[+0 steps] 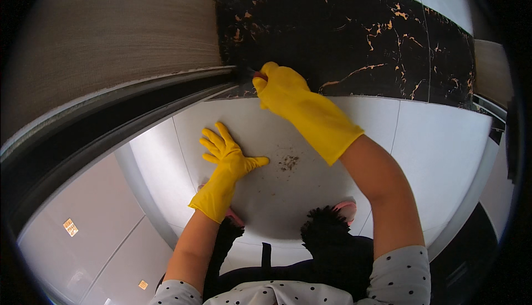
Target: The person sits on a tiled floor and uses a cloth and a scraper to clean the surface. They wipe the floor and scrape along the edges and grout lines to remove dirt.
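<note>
Both my hands wear long yellow rubber gloves. My left hand [226,152] is spread on the light floor tile [360,122], thumb out to the right, holding nothing. Farther ahead, my right hand [281,86] is closed around a slim tool with a reddish end [259,75] showing by the thumb. Its working end is lost in the dark, so its kind is unclear. That hand is at the near edge of the black marble strip [343,33], close to the end of the metal door track [183,86]. A small heap of brown dirt [288,163] lies right of my left thumb.
A brown textured door panel [111,33] stands at the upper left, above the track. Glossy pale panels [94,233] fill the lower left. My feet in pink slippers [346,211] are near the dirt; dark metal framing [490,108] runs along the right.
</note>
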